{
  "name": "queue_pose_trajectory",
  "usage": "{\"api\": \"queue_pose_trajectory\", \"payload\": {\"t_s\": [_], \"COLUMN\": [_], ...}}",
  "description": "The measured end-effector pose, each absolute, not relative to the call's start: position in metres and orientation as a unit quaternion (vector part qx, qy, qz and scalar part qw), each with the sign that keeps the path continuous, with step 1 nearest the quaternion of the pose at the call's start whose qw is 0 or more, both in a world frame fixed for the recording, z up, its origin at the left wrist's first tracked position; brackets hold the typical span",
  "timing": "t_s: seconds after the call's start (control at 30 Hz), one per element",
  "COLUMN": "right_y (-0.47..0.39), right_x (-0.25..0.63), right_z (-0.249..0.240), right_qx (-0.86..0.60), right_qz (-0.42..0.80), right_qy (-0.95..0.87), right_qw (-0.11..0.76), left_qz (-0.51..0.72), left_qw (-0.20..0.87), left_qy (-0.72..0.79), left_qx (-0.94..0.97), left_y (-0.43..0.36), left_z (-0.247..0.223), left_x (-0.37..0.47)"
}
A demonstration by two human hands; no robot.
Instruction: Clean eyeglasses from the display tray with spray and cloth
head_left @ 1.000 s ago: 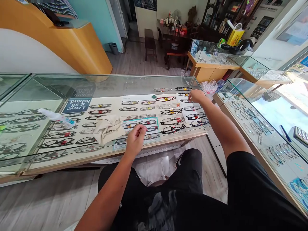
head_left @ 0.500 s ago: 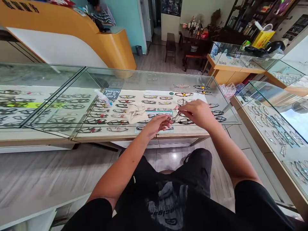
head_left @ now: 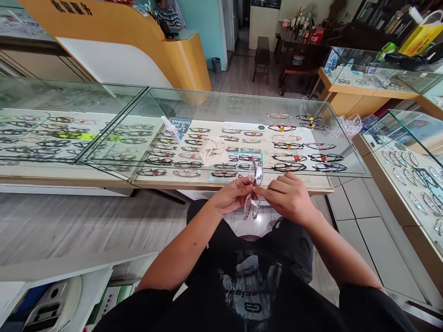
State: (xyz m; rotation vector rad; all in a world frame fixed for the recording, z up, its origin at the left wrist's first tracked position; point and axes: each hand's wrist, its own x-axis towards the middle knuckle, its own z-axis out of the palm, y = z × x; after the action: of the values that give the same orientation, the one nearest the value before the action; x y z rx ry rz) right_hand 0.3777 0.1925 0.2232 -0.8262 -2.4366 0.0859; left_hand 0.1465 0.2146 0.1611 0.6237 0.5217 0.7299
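A pair of clear-lensed glasses is held upright on its side over the near edge of the glass display case, one lens above the other. My left hand pinches the frame around its middle from the left. From the right, my right hand touches the glasses near the bridge with its index finger, the other fingers curled in. Whether that hand also grips them is hard to see. A crumpled cream cloth lies on the case top, with a white bottle to its left.
Rows of glasses lie inside the display case. Another glass case runs along the right. A white shelf stands at the lower left. Behind the curved counter, a person is partly visible.
Both hands have come lower and nearer to my body with the glasses, which now stand on their side with both lenses showing. The view has shifted, so the case appears further right.
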Motion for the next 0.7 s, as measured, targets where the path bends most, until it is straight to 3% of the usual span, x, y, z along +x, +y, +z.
{"api": "queue_pose_trajectory", "payload": {"t_s": [0.17, 0.33, 0.7], "right_y": [0.189, 0.198, 0.202], "right_x": [0.366, 0.354, 0.358], "right_z": [0.211, 0.190, 0.171], "right_qx": [-0.412, -0.415, -0.357], "right_qz": [0.282, 0.573, 0.654], "right_qy": [-0.754, -0.578, -0.524], "right_qw": [0.427, 0.407, 0.413], "left_qz": [0.398, 0.438, 0.423], "left_qw": [0.812, 0.742, 0.710], "left_qy": [0.280, 0.322, 0.346], "left_qx": [0.320, 0.393, 0.445], "left_y": [0.211, 0.212, 0.216], "left_z": [0.163, 0.160, 0.162], "left_x": [0.142, 0.140, 0.142]}}
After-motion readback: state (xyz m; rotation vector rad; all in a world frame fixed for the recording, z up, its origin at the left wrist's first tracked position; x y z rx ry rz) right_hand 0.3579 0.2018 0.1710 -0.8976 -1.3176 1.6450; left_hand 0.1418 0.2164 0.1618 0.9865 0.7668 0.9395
